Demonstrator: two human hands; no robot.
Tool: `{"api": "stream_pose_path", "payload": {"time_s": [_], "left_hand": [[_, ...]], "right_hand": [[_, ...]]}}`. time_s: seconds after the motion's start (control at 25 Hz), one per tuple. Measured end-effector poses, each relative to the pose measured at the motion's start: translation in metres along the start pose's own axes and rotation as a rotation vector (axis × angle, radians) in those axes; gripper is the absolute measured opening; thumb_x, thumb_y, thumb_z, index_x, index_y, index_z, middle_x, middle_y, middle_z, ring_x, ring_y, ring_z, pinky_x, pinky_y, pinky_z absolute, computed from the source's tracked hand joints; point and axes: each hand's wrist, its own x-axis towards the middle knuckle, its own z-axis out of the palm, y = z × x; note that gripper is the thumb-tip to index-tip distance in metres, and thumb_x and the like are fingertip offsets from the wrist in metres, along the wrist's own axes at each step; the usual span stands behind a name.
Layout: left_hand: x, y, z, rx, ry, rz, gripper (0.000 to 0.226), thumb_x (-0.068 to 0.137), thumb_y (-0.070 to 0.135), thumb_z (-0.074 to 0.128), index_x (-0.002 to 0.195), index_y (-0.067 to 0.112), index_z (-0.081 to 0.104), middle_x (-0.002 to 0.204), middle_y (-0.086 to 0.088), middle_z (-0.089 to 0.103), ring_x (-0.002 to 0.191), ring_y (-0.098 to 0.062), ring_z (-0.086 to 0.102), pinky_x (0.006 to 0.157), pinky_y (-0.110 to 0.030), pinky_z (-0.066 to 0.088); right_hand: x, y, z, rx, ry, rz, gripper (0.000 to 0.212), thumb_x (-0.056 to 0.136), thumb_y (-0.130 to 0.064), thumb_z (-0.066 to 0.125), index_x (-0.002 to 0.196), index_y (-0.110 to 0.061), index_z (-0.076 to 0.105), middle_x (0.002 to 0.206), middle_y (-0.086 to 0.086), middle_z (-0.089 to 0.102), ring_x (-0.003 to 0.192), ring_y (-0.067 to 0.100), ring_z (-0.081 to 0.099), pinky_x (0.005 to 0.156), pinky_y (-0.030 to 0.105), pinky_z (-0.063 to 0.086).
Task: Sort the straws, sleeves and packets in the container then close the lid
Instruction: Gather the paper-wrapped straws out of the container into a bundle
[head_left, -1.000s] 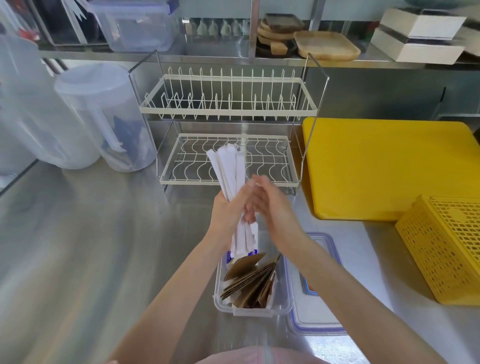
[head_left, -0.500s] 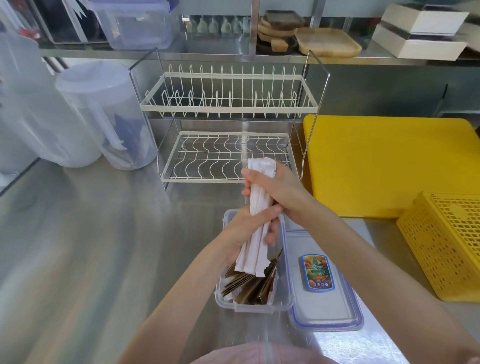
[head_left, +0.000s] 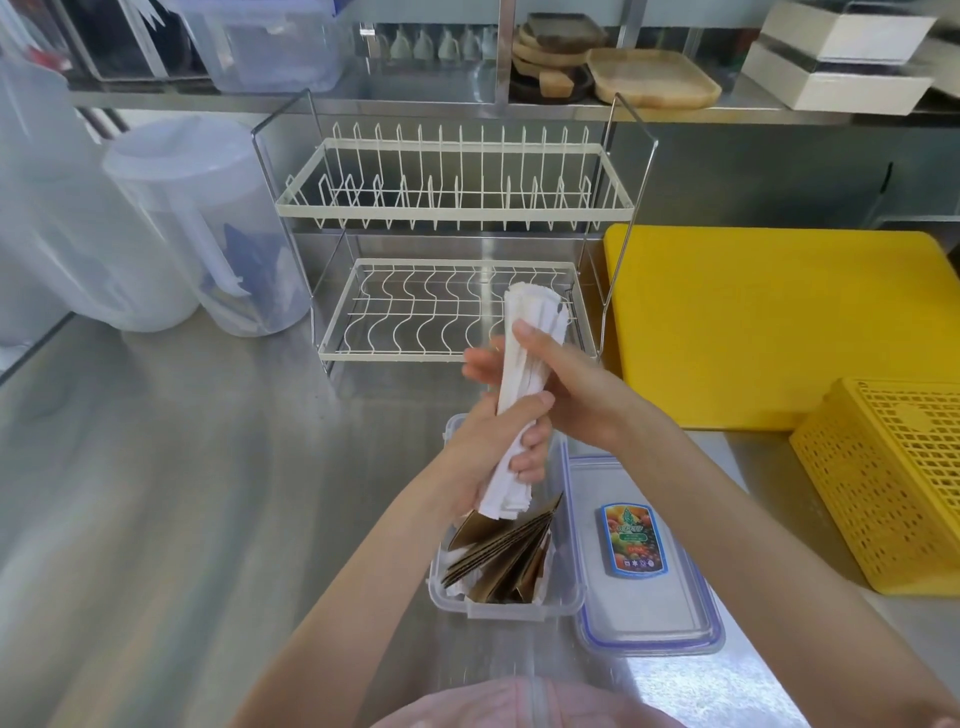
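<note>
Head view: both hands, left (head_left: 488, 447) and right (head_left: 566, 384), fingers clamped on wrapped straws (head_left: 524, 374), squaring the bundle. Next, likely: lower it into the container (head_left: 561, 597) beside the sleeves (head_left: 504, 556).

White straws (head_left: 525, 374) bundled upright above container (head_left: 563, 605), lid (head_left: 649, 618) off beside

Both hands are gripping a straw bundle (head_left: 527, 364) upright over the container (head_left: 563, 597): left hand (head_left: 493, 441) low, right hand (head_left: 566, 384) high. The lid (head_left: 649, 618) is lying beside the container.
</note>
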Motion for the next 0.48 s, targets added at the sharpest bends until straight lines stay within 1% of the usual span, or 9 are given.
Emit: {"api": "stream_pose_path", "payload": {"time_s": [0.04,0.08,0.16,0.24,0.32,0.36,0.4,0.44,0.48], "left_hand": [[0.000,-0.001,0.001,0.013,-0.003,-0.003,0.032,0.094,0.012,0.042,0.063,0.010,0.036,0.037,0.006,0.037,0.025,-0.005,0.028,0.032,-0.012,0.025],[0.000,-0.002,0.000,0.040,-0.005,-0.012,0.032,0.094,0.011,0.043,0.063,0.009,0.038,0.037,0.006,0.038,0.026,-0.005,0.030,0.033,-0.013,0.027],[0.001,-0.004,-0.001,0.138,-0.003,-0.017,0.028,0.092,0.012,0.049,0.065,0.009,0.044,0.039,0.005,0.044,0.029,-0.008,0.038,0.036,-0.017,0.038],[0.000,-0.007,-0.006,0.278,0.026,-0.020,0.016,0.089,0.015,0.056,0.075,0.010,0.052,0.048,0.004,0.055,0.038,-0.010,0.052,0.047,-0.026,0.052],[0.000,-0.012,-0.010,0.411,0.044,-0.039,0.008,0.087,0.017,0.059,0.083,0.013,0.054,0.059,0.000,0.060,0.049,-0.013,0.061,0.061,-0.032,0.057],[-0.001,-0.014,-0.010,0.451,0.050,-0.043,0.008,0.087,0.017,0.059,0.083,0.014,0.053,0.061,-0.001,0.059,0.051,-0.014,0.060,0.063,-0.034,0.056],[-0.001,-0.016,-0.010,0.463,0.053,-0.037,0.008,0.088,0.017,0.058,0.081,0.014,0.052,0.061,-0.002,0.056,0.048,-0.013,0.056,0.058,-0.033,0.054],[-0.002,-0.017,-0.009,0.454,0.052,-0.026,0.011,0.088,0.015,0.056,0.078,0.015,0.051,0.058,-0.002,0.053,0.044,-0.011,0.051,0.049,-0.027,0.050],[-0.002,-0.018,-0.008,0.425,0.053,-0.019,0.015,0.089,0.013,0.053,0.075,0.015,0.049,0.054,0.000,0.049,0.040,-0.009,0.046,0.041,-0.021,0.042]], "right_hand": [[-0.001,0.003,-0.001,-0.069,-0.025,0.022,0.023,0.086,-0.032,0.050,0.097,-0.015,0.062,0.084,-0.006,0.074,0.087,0.006,0.069,0.077,0.017,0.055],[-0.001,0.005,-0.002,-0.125,-0.008,0.024,0.017,0.089,-0.029,0.050,0.091,-0.017,0.061,0.078,-0.007,0.074,0.088,0.007,0.069,0.078,0.018,0.054],[0.000,0.009,-0.003,-0.182,0.079,-0.008,0.015,0.092,-0.025,0.050,0.081,-0.017,0.057,0.066,-0.008,0.071,0.088,0.010,0.068,0.080,0.021,0.053],[0.001,0.010,-0.004,-0.196,0.154,-0.058,0.015,0.092,-0.023,0.050,0.078,-0.017,0.053,0.062,-0.006,0.064,0.080,0.009,0.070,0.079,0.024,0.053],[0.000,0.010,-0.007,-0.138,0.221,-0.105,0.014,0.092,-0.021,0.050,0.079,-0.017,0.051,0.062,-0.003,0.057,0.069,0.009,0.067,0.074,0.024,0.053],[-0.002,0.009,-0.008,-0.090,0.243,-0.121,0.013,0.092,-0.020,0.051,0.079,-0.018,0.051,0.063,-0.002,0.055,0.066,0.010,0.065,0.070,0.022,0.054],[-0.002,0.009,-0.008,-0.039,0.254,-0.128,0.012,0.092,-0.019,0.052,0.080,-0.018,0.050,0.062,-0.002,0.055,0.064,0.011,0.063,0.068,0.022,0.055],[-0.003,0.011,-0.007,0.008,0.250,-0.127,0.012,0.091,-0.018,0.053,0.079,-0.017,0.051,0.062,-0.001,0.055,0.062,0.011,0.063,0.067,0.022,0.056],[-0.004,0.012,-0.006,0.040,0.237,-0.117,0.012,0.090,-0.016,0.053,0.079,-0.016,0.052,0.062,-0.001,0.057,0.062,0.010,0.064,0.067,0.021,0.056]]}}
